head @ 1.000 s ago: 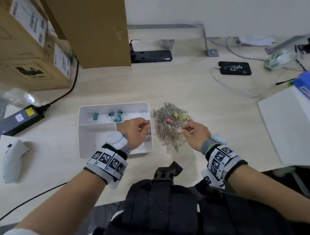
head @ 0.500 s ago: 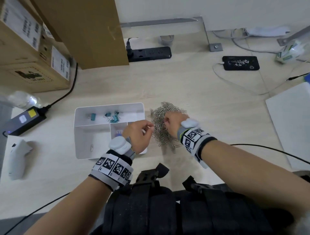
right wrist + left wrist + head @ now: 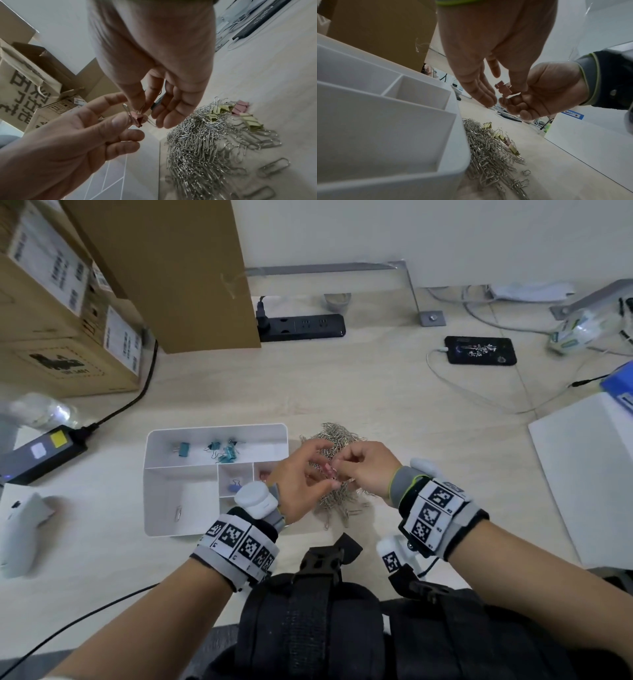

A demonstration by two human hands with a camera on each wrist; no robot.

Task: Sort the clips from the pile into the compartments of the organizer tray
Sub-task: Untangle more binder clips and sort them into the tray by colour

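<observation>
My left hand (image 3: 297, 474) and right hand (image 3: 364, 472) meet above the clip pile (image 3: 337, 501); the organizer tray (image 3: 150, 474) lies just left of my left hand.

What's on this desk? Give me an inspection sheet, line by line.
Surface: light wood desk.
Job's things: white organizer tray holds teal binder clips, a blue clip, one paper clip; paper clip pile beside it.
Clutter: cardboard boxes, phone, white controller.
Hands: left hand and right hand both pinch a pink binder clip over the pile.
Cables: power strip with black plug; white phone cable.
Surroundings: white wall.
</observation>
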